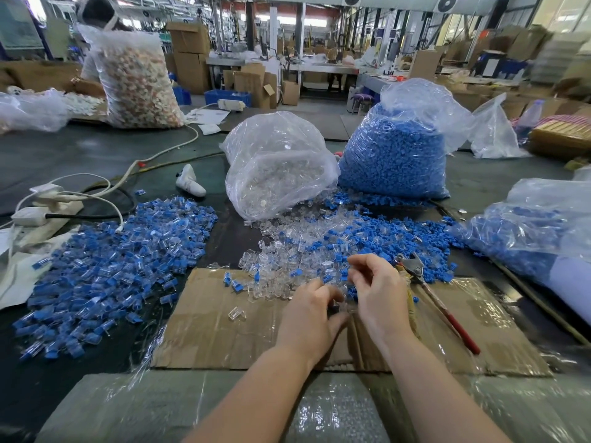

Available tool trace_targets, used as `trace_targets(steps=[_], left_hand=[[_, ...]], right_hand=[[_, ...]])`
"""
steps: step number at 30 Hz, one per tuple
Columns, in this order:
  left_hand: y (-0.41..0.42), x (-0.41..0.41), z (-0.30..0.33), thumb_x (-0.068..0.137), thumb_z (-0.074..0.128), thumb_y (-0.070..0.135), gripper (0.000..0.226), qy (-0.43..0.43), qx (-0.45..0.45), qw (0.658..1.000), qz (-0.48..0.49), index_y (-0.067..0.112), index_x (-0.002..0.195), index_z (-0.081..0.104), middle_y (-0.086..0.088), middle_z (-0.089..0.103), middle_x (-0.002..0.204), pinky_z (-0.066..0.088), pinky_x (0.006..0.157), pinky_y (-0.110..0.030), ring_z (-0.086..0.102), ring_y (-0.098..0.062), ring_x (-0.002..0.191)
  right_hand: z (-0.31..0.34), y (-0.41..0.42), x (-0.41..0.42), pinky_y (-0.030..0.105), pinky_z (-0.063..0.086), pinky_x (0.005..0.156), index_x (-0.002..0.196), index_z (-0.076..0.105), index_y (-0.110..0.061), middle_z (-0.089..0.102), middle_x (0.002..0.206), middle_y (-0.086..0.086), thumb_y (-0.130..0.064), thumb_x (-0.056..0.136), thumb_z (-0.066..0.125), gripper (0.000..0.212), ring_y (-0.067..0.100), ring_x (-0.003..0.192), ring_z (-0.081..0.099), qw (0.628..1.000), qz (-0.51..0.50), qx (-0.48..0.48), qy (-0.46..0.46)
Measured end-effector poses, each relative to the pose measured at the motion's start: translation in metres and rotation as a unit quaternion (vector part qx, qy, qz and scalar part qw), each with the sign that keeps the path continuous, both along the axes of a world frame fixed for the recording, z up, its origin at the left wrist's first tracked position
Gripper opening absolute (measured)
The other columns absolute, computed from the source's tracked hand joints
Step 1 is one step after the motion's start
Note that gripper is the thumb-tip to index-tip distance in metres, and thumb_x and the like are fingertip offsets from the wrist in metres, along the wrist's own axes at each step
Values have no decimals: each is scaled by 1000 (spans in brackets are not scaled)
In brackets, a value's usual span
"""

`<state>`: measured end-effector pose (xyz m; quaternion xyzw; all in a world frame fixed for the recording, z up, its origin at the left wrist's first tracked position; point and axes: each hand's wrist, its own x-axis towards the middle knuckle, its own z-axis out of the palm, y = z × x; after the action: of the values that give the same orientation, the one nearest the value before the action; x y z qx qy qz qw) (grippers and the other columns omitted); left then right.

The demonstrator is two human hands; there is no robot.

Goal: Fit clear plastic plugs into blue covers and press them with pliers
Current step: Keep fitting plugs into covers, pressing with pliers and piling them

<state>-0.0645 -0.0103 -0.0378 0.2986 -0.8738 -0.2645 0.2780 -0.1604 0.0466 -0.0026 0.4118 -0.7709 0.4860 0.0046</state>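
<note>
My left hand hovers over the cardboard sheet, its fingers curled round a small clear plug at the fingertips. My right hand is just right of it, thumb and fingers pinching a blue cover at the near edge of the loose pile of clear plugs and blue covers. The pliers, with red handles, lie on the cardboard right of my right hand; neither hand touches them. One clear plug lies alone on the cardboard.
A heap of fitted blue-and-clear pieces fills the left. Behind the loose pile stand a bag of clear plugs and a bag of blue covers; another bag of blue parts lies right. White cables and a power strip sit far left.
</note>
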Motion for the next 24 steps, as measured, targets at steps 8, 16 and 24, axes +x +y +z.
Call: trace_targets(steps=[8,16,24], left_hand=[[2,-5,3,87,62,23,34,-3,-9,1000,-5,30,120,56,7,49,99,42,83,-24,48,-11,96],[2,-5,6,88,61,19,15,12,9,1000,-4,24,103,61,12,43,92,41,82,-18,48,-6,88],[1,0,6,90,58,17,17,30,12,999,3,18,107,63,9,48,97,38,78,-13,48,-4,85]], right_hand=[[-2,2,-7,28,49,83,101,65,-10,64,93,1,-2,89,57,16,14,89,59,1000,-20,-13,4],[-5,3,-7,26,49,82,101,65,-11,63,93,0,-3,89,58,16,13,89,59,999,-30,-14,0],[-10,2,6,21,46,85,106,64,-11,60,96,-4,-3,90,57,19,10,92,56,1000,-20,-4,1]])
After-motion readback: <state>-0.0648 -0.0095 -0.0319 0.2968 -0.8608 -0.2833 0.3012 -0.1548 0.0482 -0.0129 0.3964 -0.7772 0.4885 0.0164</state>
